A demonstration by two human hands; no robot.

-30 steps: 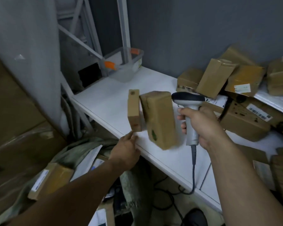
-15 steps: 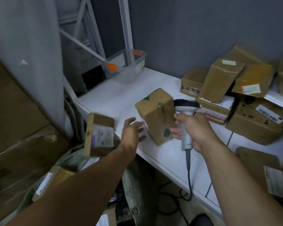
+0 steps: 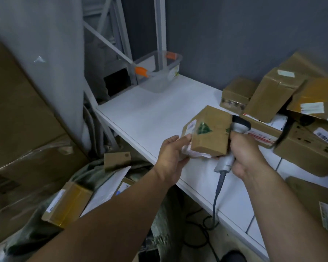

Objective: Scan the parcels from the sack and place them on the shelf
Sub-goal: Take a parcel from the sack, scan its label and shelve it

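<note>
Just above the front of the white shelf (image 3: 144,110) I hold a brown parcel (image 3: 210,133) with a green mark and a white label. My left hand (image 3: 170,154) grips its lower left end, thumb on the label. My right hand (image 3: 248,154) grips the grey barcode scanner (image 3: 225,163) by its handle. The scanner's head touches the parcel's right side. The grey-green sack (image 3: 87,176) lies open on the floor at the lower left. On it rest a small brown parcel (image 3: 116,160), a white envelope (image 3: 106,186) and a yellow-taped parcel (image 3: 68,203).
Several brown parcels (image 3: 273,99) are piled on the shelf at the right. A clear tub with orange clips (image 3: 159,74) stands at the back left corner by the shelf post (image 3: 160,25). Large wrapped cartons (image 3: 17,129) stand on the left. The scanner cable (image 3: 214,205) hangs below the shelf edge.
The small parcel dropped from beside my left hand and now lies on the sack. My left hand moved right and took hold of the larger parcel, which has turned label-side toward me.
</note>
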